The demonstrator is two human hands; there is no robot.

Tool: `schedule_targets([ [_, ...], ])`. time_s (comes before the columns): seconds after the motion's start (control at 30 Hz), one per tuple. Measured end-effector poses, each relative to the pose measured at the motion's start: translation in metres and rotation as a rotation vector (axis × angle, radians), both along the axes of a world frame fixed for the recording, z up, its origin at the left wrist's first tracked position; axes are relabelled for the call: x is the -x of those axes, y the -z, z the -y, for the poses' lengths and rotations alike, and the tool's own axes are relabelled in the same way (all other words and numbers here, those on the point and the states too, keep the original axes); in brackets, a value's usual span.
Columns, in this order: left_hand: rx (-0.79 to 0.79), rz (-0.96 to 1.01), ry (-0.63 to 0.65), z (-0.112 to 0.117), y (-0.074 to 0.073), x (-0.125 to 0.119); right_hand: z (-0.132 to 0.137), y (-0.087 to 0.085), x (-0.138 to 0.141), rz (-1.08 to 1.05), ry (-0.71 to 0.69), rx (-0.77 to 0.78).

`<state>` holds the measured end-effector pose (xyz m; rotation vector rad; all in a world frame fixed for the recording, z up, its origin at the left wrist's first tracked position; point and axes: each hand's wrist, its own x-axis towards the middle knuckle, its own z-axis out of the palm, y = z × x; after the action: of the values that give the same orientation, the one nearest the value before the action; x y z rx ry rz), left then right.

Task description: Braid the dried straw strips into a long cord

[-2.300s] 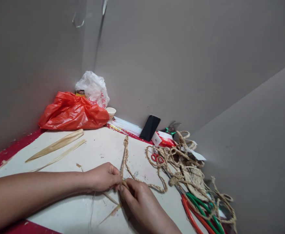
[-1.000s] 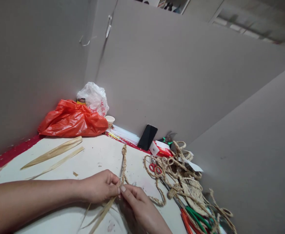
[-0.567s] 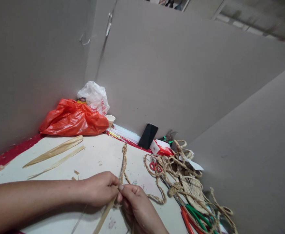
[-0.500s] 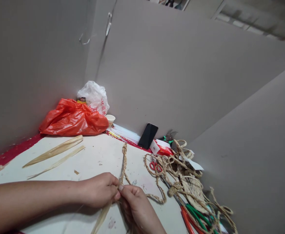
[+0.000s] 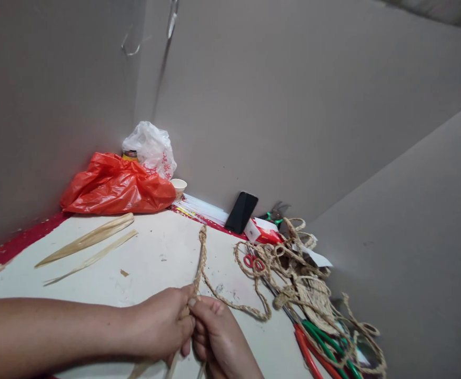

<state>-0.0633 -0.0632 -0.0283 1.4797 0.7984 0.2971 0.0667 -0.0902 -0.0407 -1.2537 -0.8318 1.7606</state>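
My left hand (image 5: 167,321) is closed around a braided straw-coloured cord (image 5: 202,250), near its lower end. My right hand (image 5: 218,331) pinches the same cord between thumb and forefinger, touching the left fingers. Above my hands the braid runs up the white tabletop (image 5: 155,252) to a looped end. Loose flat strands (image 5: 171,368) hang out below both hands; the spot where they cross is hidden by my fingers. A thinner length of cord (image 5: 238,305) curves off to the right.
Two dry husk strips (image 5: 92,239) lie at left. Behind them sit a red plastic bag (image 5: 116,187), a white bag (image 5: 153,147) and a cup (image 5: 179,185). A phone (image 5: 241,212) leans on the wall. Tangled cord (image 5: 313,300), red-handled scissors (image 5: 254,261) and red (image 5: 305,347) and green handles (image 5: 325,342) crowd the right.
The view has tipped down slightly. My left hand has turned and its fingers have shifted on the strands; the loose strands below hang differently. Both hands still grip the cord.
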Motion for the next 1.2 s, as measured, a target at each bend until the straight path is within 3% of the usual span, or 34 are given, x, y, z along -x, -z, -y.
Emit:
schedule_targets([
  [0.13,0.139,0.05,0.031,-0.006,-0.01,-0.002,-0.001,-0.002,-0.002,-0.037,0.034,-0.001],
  [0.27,0.231,-0.038,0.071,-0.023,-0.02,0.002,-0.001,-0.006,-0.007,-0.113,0.116,-0.002],
  [0.4,0.271,-0.113,0.131,-0.041,-0.02,0.01,-0.002,-0.01,-0.01,-0.171,0.053,0.017],
  [0.47,0.173,-0.127,0.171,-0.047,-0.021,0.015,-0.003,-0.011,-0.013,-0.21,0.017,0.048],
  [0.57,-0.011,-0.115,0.129,-0.057,-0.027,0.023,-0.005,-0.009,-0.017,-0.292,0.003,0.118],
  [0.7,-0.088,-0.144,0.113,-0.078,-0.032,0.035,-0.008,-0.004,-0.023,-0.377,0.032,0.182],
  [0.8,-0.193,-0.292,0.11,-0.098,-0.03,0.048,-0.009,-0.001,-0.025,-0.386,0.061,0.189],
  [0.87,-0.422,-0.464,-0.067,-0.106,-0.029,0.054,-0.01,0.001,-0.026,-0.374,0.082,0.175],
  [0.93,-0.724,-0.579,-0.343,-0.105,-0.03,0.054,-0.01,0.002,-0.026,-0.353,0.076,0.155],
  [1.0,-0.878,-0.513,-0.475,-0.094,-0.031,0.046,-0.011,0.003,-0.026,-0.337,0.039,0.14],
  [1.07,-0.744,-0.316,-0.328,-0.076,-0.03,0.033,-0.011,0.002,-0.025,-0.337,-0.003,0.124],
  [1.13,-0.441,-0.16,-0.112,-0.057,-0.026,0.019,-0.011,0.001,-0.023,-0.329,-0.033,0.091],
  [1.2,-0.134,-0.065,0.013,-0.044,-0.02,0.01,-0.011,-0.002,-0.022,-0.302,-0.068,0.055],
])
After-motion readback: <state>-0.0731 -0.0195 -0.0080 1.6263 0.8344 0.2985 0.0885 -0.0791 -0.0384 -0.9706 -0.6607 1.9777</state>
